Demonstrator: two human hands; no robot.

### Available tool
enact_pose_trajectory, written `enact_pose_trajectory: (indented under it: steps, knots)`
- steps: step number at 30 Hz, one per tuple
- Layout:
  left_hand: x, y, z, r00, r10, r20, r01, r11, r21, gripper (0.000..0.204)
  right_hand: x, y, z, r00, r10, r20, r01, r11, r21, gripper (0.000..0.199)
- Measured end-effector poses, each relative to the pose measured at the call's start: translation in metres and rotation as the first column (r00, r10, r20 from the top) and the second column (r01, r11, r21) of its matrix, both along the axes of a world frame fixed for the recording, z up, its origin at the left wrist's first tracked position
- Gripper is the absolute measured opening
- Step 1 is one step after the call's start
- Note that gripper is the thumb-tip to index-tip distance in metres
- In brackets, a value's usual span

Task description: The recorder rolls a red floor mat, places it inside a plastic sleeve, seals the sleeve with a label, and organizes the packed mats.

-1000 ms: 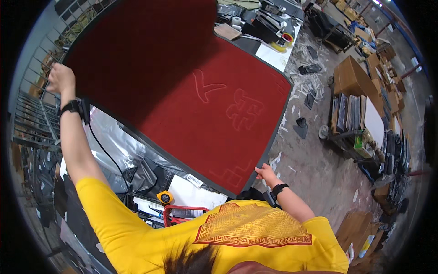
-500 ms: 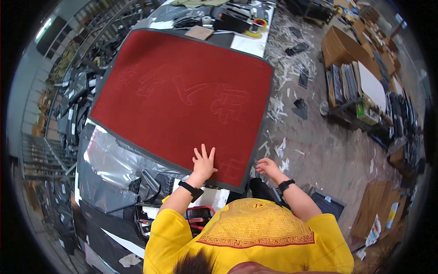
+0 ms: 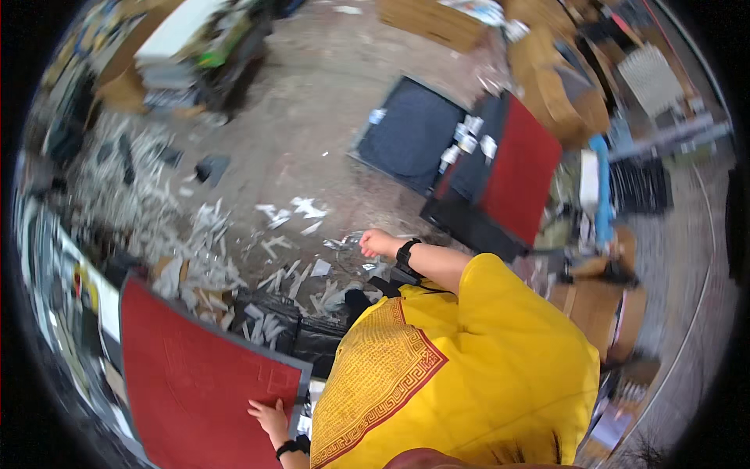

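Note:
A red mat (image 3: 195, 371) with a dark grey border and raised shapes lies on the table at the lower left. On its near corner rests my left hand (image 3: 270, 420), open, with its fingers spread over the surface. My right hand (image 3: 378, 244) is away from the mat, held out over the scrap-strewn floor. Its fingers are curled closed; motion blur hides what they may hold. A dark band circles each wrist.
Pale offcuts (image 3: 211, 258) litter the floor beside the table. Beyond my right arm are a dark square mat (image 3: 410, 129) and another red mat (image 3: 522, 164) standing at a tilt. Cardboard boxes (image 3: 558, 98) stand behind them; a stacked cart (image 3: 176, 70) is at the far left.
The view has swung to the right, so the red mat now sits at the lower left. My left hand stays on the mat; my right hand reaches over the floor.

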State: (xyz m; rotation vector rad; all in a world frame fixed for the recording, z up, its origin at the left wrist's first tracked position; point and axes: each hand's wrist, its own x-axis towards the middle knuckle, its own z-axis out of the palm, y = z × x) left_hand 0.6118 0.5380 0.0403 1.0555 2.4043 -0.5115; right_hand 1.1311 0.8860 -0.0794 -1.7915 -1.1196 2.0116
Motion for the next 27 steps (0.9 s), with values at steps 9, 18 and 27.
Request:
enact_pose_trajectory:
  steps: [9,18,27]
  knots:
    - [0.174,0.194,0.0,0.861,-0.508,0.018,0.481,0.826,0.293,0.03,0.271,-0.077,-0.031,0.871,-0.49,0.035,0.491,0.869,-0.064,0.011]
    - [0.677,0.342,-0.177,0.329,-0.671,0.665,0.645,0.673,0.361,0.042,0.471,-0.142,-0.014,0.632,-0.381,0.675,0.18,0.919,0.35,0.022]
    - [0.905,0.365,-0.19,0.391,-0.566,0.726,0.641,0.733,0.227,0.067,0.502,-0.141,0.025,0.635,-0.178,0.752,-0.074,0.954,0.289,0.093]
